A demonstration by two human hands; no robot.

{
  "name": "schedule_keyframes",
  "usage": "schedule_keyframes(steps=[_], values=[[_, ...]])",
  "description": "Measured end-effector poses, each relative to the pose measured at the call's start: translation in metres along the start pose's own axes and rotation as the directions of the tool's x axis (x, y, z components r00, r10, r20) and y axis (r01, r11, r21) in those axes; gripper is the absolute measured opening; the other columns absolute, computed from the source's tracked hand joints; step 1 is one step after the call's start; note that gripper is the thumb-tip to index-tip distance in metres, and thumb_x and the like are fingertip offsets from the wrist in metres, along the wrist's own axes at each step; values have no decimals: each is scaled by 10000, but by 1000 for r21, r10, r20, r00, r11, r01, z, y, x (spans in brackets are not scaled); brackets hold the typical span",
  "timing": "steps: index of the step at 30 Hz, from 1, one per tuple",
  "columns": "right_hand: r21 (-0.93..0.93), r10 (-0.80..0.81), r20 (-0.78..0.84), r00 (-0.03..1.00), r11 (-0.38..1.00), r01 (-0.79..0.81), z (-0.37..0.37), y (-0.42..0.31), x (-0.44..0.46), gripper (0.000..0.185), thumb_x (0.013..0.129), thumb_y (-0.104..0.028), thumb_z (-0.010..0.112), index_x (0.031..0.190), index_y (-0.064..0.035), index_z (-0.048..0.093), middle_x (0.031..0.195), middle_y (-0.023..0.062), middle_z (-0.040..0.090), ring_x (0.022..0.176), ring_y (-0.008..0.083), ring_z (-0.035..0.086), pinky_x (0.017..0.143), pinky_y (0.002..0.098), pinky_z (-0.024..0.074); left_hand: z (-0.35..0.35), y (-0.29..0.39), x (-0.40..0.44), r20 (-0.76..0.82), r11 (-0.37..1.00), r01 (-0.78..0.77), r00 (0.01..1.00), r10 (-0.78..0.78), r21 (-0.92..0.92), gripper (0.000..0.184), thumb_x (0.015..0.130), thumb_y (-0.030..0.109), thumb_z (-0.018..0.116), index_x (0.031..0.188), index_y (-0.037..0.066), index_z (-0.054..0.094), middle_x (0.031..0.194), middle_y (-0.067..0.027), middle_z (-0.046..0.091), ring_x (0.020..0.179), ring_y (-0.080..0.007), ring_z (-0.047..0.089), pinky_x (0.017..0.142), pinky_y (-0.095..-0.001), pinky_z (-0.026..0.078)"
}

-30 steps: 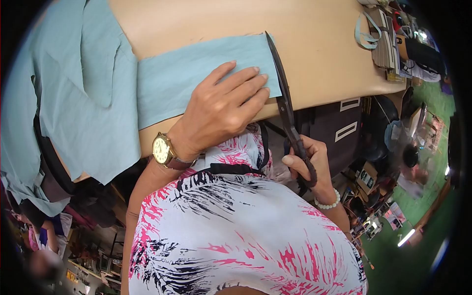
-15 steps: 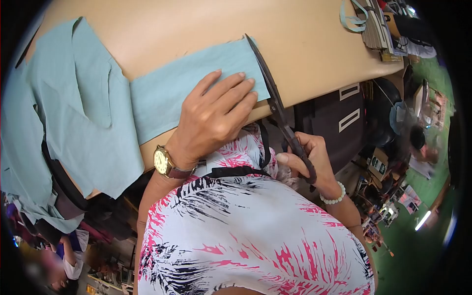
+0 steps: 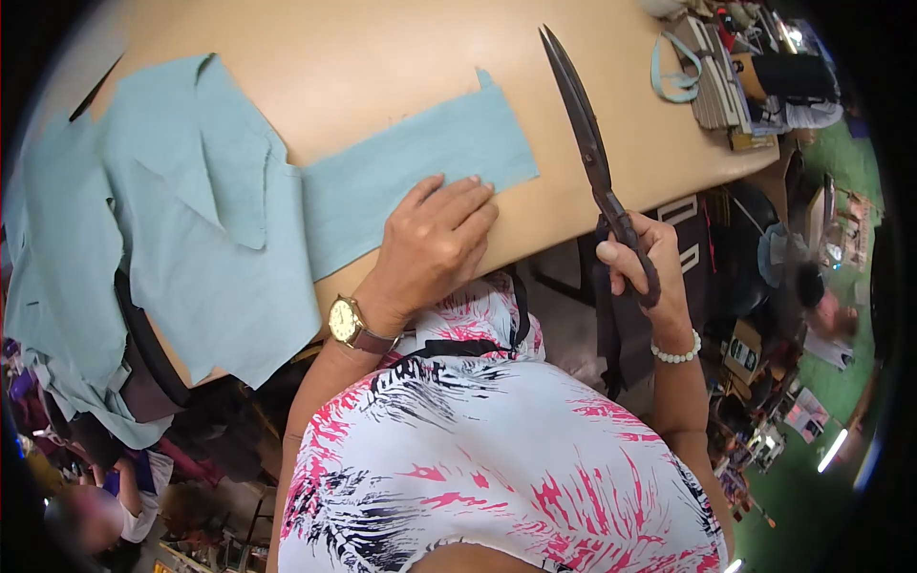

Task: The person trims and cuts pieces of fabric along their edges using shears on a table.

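The scissors (image 3: 592, 158) look like dark metal with a dull sheen. The blue strip (image 3: 420, 148) is matt cloth, slightly frayed along one edge; the worktop (image 3: 382, 53) looks smooth and faintly glossy.

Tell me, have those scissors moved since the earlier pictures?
Yes: judged against the table, the scissors have moved right, away from the end of the cloth strip and toward the stack.
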State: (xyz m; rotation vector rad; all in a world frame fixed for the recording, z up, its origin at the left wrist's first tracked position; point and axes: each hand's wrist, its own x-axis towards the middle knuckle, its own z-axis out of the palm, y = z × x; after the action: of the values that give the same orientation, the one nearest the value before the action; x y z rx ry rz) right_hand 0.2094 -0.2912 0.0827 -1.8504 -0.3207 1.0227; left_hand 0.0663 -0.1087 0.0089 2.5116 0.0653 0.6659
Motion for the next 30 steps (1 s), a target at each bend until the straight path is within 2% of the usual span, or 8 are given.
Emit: schedule_keyframes(steps=[5,8,12,15,18,24,27,30], values=[[-361,-141,-165,976,930,73,-14,-8,37,301,677,-187,744,595,-29,502,483,-22,456,394,49,436,359,196,321,-3,2,2,-17,999,16,1000,-16,-41,268,629,33,642,895,52,613,987,-89,613,944,-235,589,817,-381,456],[-555,-251,-211,945,826,96,-27,-11,75,293,677,-179,735,599,3,519,448,7,445,387,86,440,369,233,330,1,2,0,-49,999,26,998,-27,-31,358,666,87,641,1019,61,589,1123,-134,546,1053,-276,525,873,-426,408],[-803,-331,-171,928,593,64,-28,-35,96,253,698,-181,697,723,43,582,556,118,533,490,189,537,479,300,422,-21,15,0,29,951,238,968,-248,196,486,770,257,589,1215,97,476,1307,-166,378,1209,-335,353,960,-509,274],[-927,-768,13,640,231,297,-8,-30,99,240,734,-183,647,855,20,605,770,164,578,703,269,584,636,358,454,-20,4,-19,102,908,298,935,-340,293,533,818,349,535,1284,122,411,1364,-162,307,1257,-351,272,988,-537,202],[-741,-703,4,711,475,474,47,-39,101,184,762,-162,595,870,-12,598,892,143,569,831,297,561,727,392,440,-27,4,-28,131,913,291,932,-338,285,525,831,365,516,1288,132,408,1371,-161,299,1261,-355,263,994,-534,192],[-751,-652,-148,743,563,345,86,-26,128,131,791,-142,553,810,-13,565,827,132,571,781,304,554,721,393,439,-25,3,-25,143,922,281,934,-326,265,522,826,354,522,1282,127,410,1371,-166,292,1261,-357,258,998,-532,184],[-720,-715,-163,680,558,414,83,-20,134,126,809,-130,540,801,-5,556,782,138,578,730,303,562,671,385,446,-25,3,-26,135,933,265,943,-303,244,519,821,354,526,1264,105,422,1356,-179,304,1254,-360,263,993,-536,191],[-464,-557,-304,773,795,391,70,-31,130,138,819,-125,528,821,11,556,735,153,588,665,293,571,607,363,445,-28,1,-26,152,934,266,940,-307,237,533,818,355,525,1270,95,413,1363,-182,290,1259,-363,251,996,-536,181]])
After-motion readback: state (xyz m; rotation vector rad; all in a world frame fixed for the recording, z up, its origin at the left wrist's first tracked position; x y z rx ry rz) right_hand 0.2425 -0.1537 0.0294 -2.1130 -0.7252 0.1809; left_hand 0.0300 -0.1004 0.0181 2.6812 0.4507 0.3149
